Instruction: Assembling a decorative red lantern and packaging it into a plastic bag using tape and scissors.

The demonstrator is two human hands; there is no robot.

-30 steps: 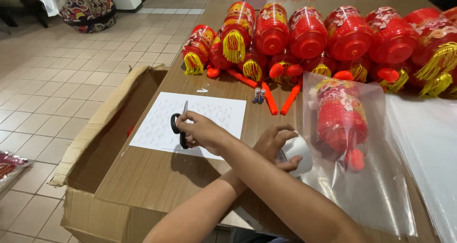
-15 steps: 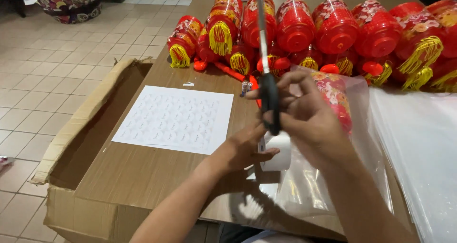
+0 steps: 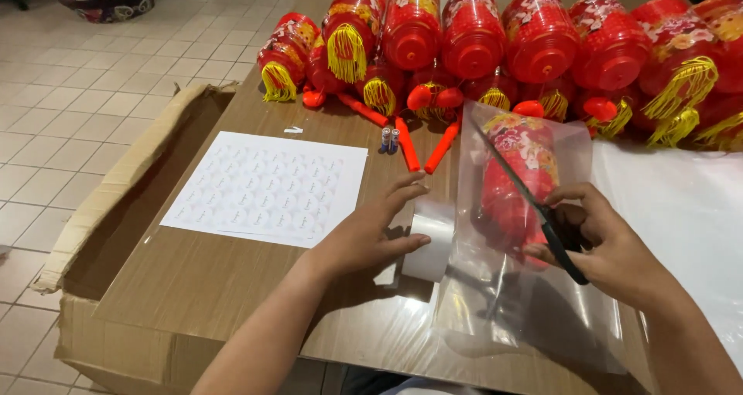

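Fingers (image 3: 569, 209) of your right hand (image 3: 611, 248) are closed on the black handles of the scissors (image 3: 534, 201), blades slanting up and away over the bagged red lantern (image 3: 518, 178). Your left hand (image 3: 371, 236) has fingers loosely spread, thumb and fingertips resting on the white tape roll (image 3: 429, 236) just beside the clear bag (image 3: 526, 287). Step in hand looks like sealing the bag; tape must be drawn before the blades can cut. Beyond the left fingers lies a sticker sheet (image 3: 267, 186) on the counter (image 3: 232, 287).
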